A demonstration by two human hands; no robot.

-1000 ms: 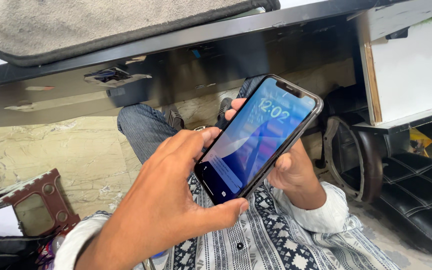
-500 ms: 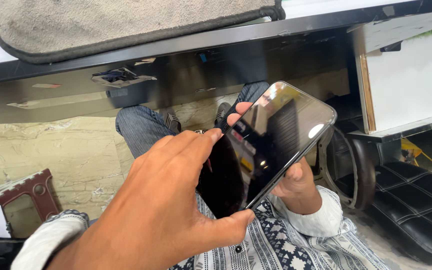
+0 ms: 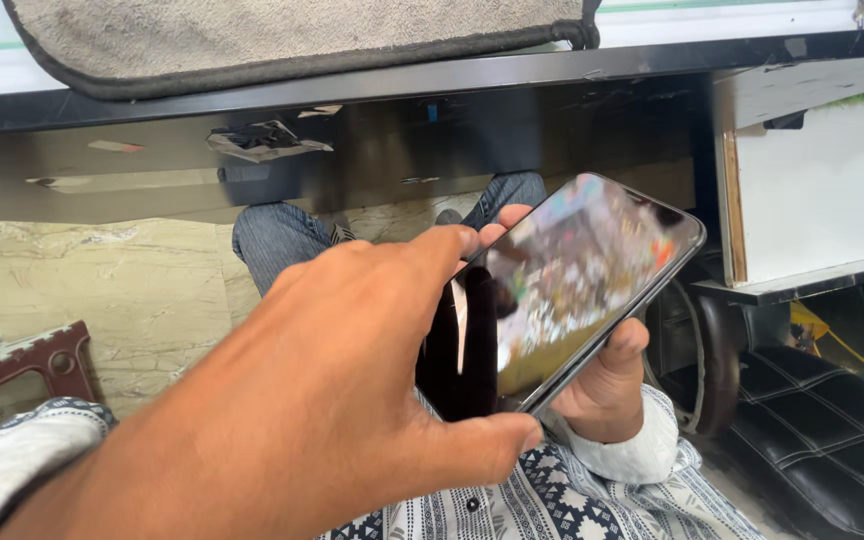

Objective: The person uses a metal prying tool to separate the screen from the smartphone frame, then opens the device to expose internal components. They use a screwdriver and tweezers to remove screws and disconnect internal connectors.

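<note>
The smartphone (image 3: 577, 285) is a dark-framed slab with rounded corners, tilted up to the right, its glossy screen showing blurred, colourful reflections. It sits above the person's lap, below the counter's black edge (image 3: 352, 90). The right hand (image 3: 607, 385) cups it from beneath, fingers closed around its frame. The left hand (image 3: 322, 400) pinches its near edge between thumb and fingertips. A grey mat (image 3: 282, 35) lies on the counter; pale stone floor (image 3: 92, 290) below, a black padded seat (image 3: 822, 440) at right.
</note>
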